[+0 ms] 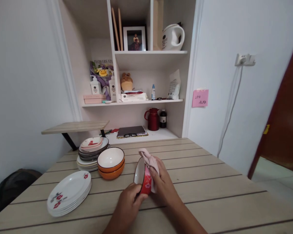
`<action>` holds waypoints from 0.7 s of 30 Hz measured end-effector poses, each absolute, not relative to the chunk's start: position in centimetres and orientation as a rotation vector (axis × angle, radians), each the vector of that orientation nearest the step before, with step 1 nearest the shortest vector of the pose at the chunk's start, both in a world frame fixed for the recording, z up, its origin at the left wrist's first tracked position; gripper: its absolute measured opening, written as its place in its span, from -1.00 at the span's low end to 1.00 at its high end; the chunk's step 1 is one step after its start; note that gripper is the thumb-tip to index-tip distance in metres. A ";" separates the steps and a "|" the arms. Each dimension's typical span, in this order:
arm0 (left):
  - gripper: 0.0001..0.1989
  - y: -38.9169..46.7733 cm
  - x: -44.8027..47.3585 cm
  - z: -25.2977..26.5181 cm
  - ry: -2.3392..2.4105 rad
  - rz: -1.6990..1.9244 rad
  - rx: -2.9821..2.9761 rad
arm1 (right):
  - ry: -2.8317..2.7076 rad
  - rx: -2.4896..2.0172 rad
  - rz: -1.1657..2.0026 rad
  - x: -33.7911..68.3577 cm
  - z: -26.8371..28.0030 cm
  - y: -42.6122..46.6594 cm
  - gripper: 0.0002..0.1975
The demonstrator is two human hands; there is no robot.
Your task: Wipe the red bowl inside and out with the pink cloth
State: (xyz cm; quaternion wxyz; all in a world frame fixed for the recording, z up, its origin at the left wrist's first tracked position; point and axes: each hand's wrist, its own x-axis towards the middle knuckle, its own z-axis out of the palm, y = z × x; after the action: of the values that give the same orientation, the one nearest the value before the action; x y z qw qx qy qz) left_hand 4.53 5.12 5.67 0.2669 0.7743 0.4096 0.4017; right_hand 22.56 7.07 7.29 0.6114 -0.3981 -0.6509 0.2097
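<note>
A red bowl [147, 180] with a pink flower pattern and a white inside is tilted on its side above the table. My left hand [130, 201] grips its near rim between thumb and fingers. My right hand [164, 182] is closed on a pale pink cloth [150, 158], pressing it against the bowl's outer side and rim. Just left of the bowl, two orange bowls [111, 170] stand nested. A stack of white oval plates [69, 191] with red flowers lies nearer on the left. Behind it, several plates and small dishes [92, 151] are piled up.
The wooden table [205, 201] has dark plank lines. A small raised shelf [75, 126] stands at its back left. On the white shelving behind are a closed laptop [132, 130], glasses, a red jug [153, 119] and a dark bottle [163, 119]. A cable [230, 113] hangs on the right wall.
</note>
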 end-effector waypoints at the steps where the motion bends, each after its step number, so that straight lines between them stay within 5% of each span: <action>1: -0.81 5.1 4.6 5.7 1.118 1.084 2.098 | -1.474 -0.925 0.495 22.6 7.3 7.2 -0.61; 7: -0.92 5.1 4.9 6.1 1.100 1.106 2.101 | -1.402 -0.958 0.515 22.7 7.3 7.4 -0.57; 12: -0.72 5.6 4.8 5.6 1.088 1.166 2.183 | -1.384 -0.963 0.539 22.7 7.4 7.4 -0.54; 21: -0.95 5.4 4.5 5.5 1.216 0.965 2.188 | -1.435 -0.927 0.551 22.9 7.9 6.6 -0.60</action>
State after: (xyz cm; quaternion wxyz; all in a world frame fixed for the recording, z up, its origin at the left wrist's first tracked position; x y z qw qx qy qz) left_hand 4.53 5.39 5.49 0.2276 0.7942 0.4414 0.3502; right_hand 22.89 6.56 7.90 0.6235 -0.4039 -0.6248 0.2401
